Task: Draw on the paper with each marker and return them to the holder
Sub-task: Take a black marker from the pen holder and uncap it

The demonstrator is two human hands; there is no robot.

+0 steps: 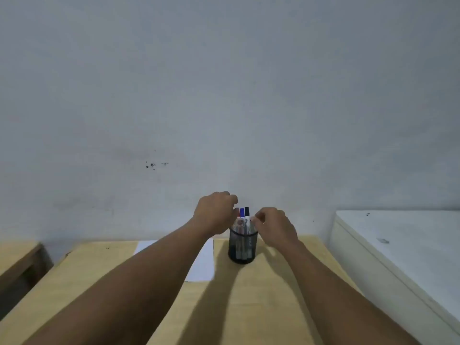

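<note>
A black mesh holder (pixel 242 247) stands on the wooden table (pixel 261 307) near the wall. Three markers stand upright in it: a red-capped marker (pixel 238 214), a blue-capped marker (pixel 242 214) and a black-capped marker (pixel 247 212). My left hand (pixel 215 212) hovers just left of the marker tops, fingers curled against the red cap, which it partly hides. My right hand (pixel 273 227) is just right of the holder, thumb and forefinger pinched close to the black marker's barrel. Whether either hand grips a marker is unclear. A white paper (pixel 202 265) lies left of the holder, partly under my left forearm.
A grey-white wall rises right behind the table. A white cabinet top (pixel 398 242) stands to the right, a little higher than the table. Another wooden piece of furniture (pixel 17 257) sits at the left, with a gap between it and the table.
</note>
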